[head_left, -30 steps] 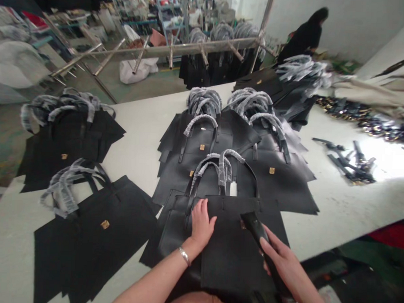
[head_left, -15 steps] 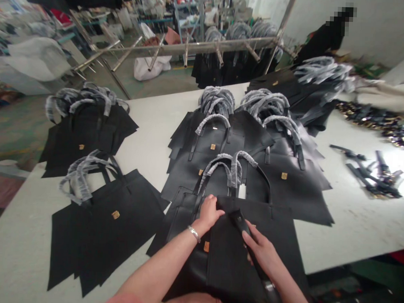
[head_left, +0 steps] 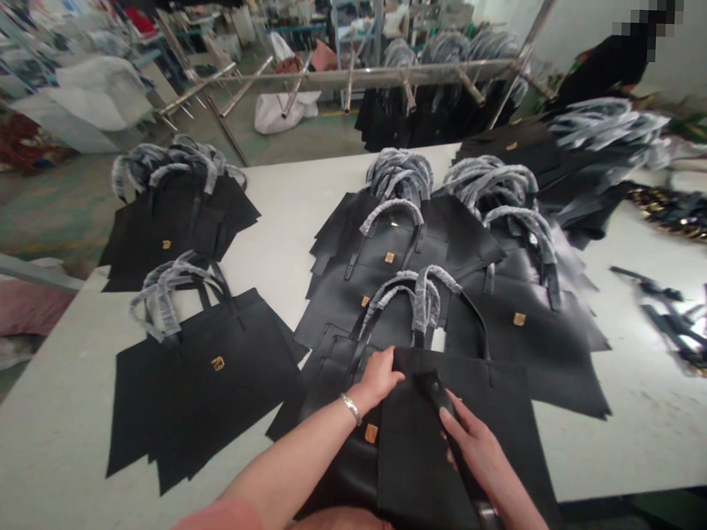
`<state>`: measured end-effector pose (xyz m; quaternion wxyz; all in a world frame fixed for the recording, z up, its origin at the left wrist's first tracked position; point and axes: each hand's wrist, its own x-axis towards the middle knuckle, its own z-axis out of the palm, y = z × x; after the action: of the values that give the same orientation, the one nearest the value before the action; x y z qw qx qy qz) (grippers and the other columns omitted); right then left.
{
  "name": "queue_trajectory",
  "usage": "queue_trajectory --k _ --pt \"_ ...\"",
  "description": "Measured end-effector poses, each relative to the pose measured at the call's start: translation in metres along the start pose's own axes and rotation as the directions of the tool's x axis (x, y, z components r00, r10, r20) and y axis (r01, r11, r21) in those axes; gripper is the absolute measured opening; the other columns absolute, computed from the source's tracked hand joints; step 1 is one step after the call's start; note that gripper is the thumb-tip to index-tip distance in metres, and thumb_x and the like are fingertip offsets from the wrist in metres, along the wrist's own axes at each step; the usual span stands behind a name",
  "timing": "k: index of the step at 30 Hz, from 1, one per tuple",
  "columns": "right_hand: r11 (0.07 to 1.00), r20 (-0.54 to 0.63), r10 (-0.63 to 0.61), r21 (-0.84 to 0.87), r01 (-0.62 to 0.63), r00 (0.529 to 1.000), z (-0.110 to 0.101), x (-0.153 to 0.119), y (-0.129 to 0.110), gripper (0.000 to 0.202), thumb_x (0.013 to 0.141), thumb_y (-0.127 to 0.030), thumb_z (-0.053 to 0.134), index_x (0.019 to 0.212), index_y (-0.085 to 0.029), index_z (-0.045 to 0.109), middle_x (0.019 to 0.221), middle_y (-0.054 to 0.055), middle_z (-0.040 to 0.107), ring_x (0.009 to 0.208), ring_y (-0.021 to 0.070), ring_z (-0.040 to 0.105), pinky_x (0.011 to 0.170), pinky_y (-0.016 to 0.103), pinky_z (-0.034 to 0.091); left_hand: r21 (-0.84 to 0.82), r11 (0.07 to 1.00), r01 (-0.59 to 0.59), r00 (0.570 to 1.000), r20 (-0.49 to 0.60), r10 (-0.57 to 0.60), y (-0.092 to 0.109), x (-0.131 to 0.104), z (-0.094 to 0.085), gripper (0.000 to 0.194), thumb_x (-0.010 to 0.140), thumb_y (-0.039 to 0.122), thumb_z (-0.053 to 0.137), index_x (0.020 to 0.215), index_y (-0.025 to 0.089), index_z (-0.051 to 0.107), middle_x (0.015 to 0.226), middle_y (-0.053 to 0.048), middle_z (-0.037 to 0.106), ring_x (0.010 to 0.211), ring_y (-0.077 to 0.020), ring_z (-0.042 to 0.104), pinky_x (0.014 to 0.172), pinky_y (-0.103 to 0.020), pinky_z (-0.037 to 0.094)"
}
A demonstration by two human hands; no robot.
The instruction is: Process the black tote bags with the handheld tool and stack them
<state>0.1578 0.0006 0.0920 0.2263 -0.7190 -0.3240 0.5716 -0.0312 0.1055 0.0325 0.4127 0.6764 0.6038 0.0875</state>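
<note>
My left hand (head_left: 383, 380), with a silver bracelet at its wrist, pinches the top edge of a black tote bag (head_left: 405, 452) lying flat in front of me. My right hand (head_left: 470, 433) is closed around a black leather strap (head_left: 433, 385) with a round snap near its end. That strap lies over the bag's front, just below the top edge. The bag's handles (head_left: 446, 280) are wrapped in clear plastic and point away from me. Beside my left forearm, a gold emblem (head_left: 371, 433) shows on a neighbouring black bag. My right palm hides part of the strap.
Two piles of black bags lie on the left of the white table (head_left: 286, 208), including a near pile (head_left: 209, 414). More bags (head_left: 518, 348) overlap behind and to the right. Loose straps (head_left: 676, 323) lie far right. A metal rack (head_left: 337, 80) stands beyond the table.
The camera view has turned slightly left, so everything sits further right. Both hands keep nearly the same place on the bag and strap.
</note>
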Motion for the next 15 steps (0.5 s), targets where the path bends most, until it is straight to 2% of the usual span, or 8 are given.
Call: queue_trajectory --k 2,7,11,13,15 --pt "1.000 0.002 -0.001 -0.003 0.001 1.000 0.000 0.003 -0.006 0.073 0.081 -0.059 0.058 0.144 -0.022 0.051 0.063 -0.002 0.065 0.046 0.0190 0.059 0.045 0.030 0.049 -0.006 1.000 -0.007 1.000 0.005 0.007 -0.001 0.002 0.001 0.040 0.071 0.020 0.080 0.107 0.016 0.066 0.104 -0.010 0.073 0.100 -0.0263 0.069 0.087 -0.031 0.052" --pt "0.998 -0.167 -0.061 -0.033 0.057 0.984 0.002 0.005 -0.013 0.074 0.081 -0.060 0.059 0.145 -0.026 0.049 0.068 -0.003 0.069 0.054 0.0187 0.064 0.056 0.031 0.053 -0.031 0.999 -0.023 0.999 0.021 0.024 -0.004 0.004 0.001 0.042 0.070 0.021 0.081 0.109 0.015 0.065 0.107 -0.012 0.072 0.104 -0.0289 0.068 0.090 -0.034 0.052" --pt "0.993 -0.029 -0.017 -0.119 0.014 0.999 0.001 -0.001 -0.001 0.077 0.077 -0.065 0.061 0.142 -0.024 0.053 0.064 -0.002 0.070 0.052 0.0224 0.065 0.053 0.034 0.054 -0.060 0.998 0.008 1.000 0.022 -0.007 -0.002 -0.001 0.001 0.047 0.071 0.021 0.080 0.113 0.012 0.064 0.107 -0.016 0.071 0.104 -0.0323 0.067 0.091 -0.039 0.053" --pt "0.987 -0.028 -0.022 -0.161 0.017 0.999 0.000 -0.001 0.004 0.078 0.076 -0.069 0.059 0.141 -0.026 0.054 0.074 0.002 0.073 0.059 0.0249 0.068 0.059 0.037 0.057 -0.083 0.996 0.030 0.999 0.020 -0.028 0.000 -0.004 0.002 0.047 0.069 0.022 0.081 0.112 0.013 0.065 0.107 -0.016 0.071 0.103 -0.0326 0.068 0.091 -0.039 0.053" --pt "0.982 -0.135 -0.051 -0.189 0.024 0.990 -0.001 0.003 0.005 0.080 0.070 -0.074 0.063 0.137 -0.031 0.058 0.091 0.005 0.076 0.077 0.0298 0.073 0.069 0.042 0.060 -0.110 0.993 0.048 0.999 0.013 -0.047 0.000 -0.005 0.004 0.046 0.068 0.026 0.082 0.110 0.016 0.068 0.108 -0.013 0.072 0.104 -0.0323 0.067 0.092 -0.040 0.053"
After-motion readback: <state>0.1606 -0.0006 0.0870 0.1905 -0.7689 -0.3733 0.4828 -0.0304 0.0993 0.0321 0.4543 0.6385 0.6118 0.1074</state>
